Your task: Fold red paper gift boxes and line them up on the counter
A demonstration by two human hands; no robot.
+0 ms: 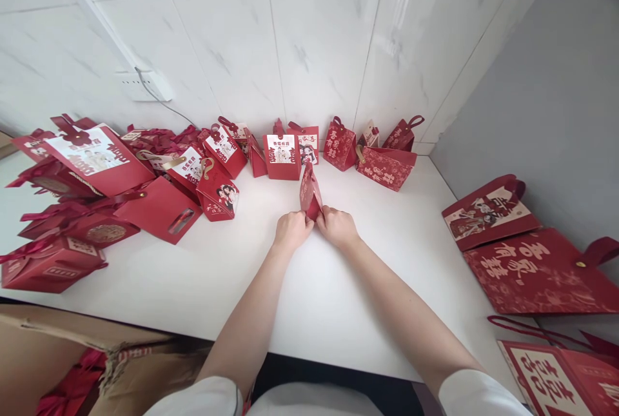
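Note:
Both my arms stretch forward over the white table to one small red gift box [310, 191], which stands on its edge between my hands. My left hand [293, 229] is closed on the box's near left side, and my right hand [338, 226] is closed on its near right side. The box is narrow at the top, and its dark red inner or end face shows toward me. My fingertips are partly hidden behind my knuckles. Just beyond it stands a red box with a white printed label [283, 156].
More red gift boxes [384, 166] line the tiled wall. A heap of red boxes [104, 229] covers the table's left side. Larger red boxes [541, 274] lean at the grey partition on the right. A cardboard carton [145, 377] stands at lower left, below a wall socket [144, 86].

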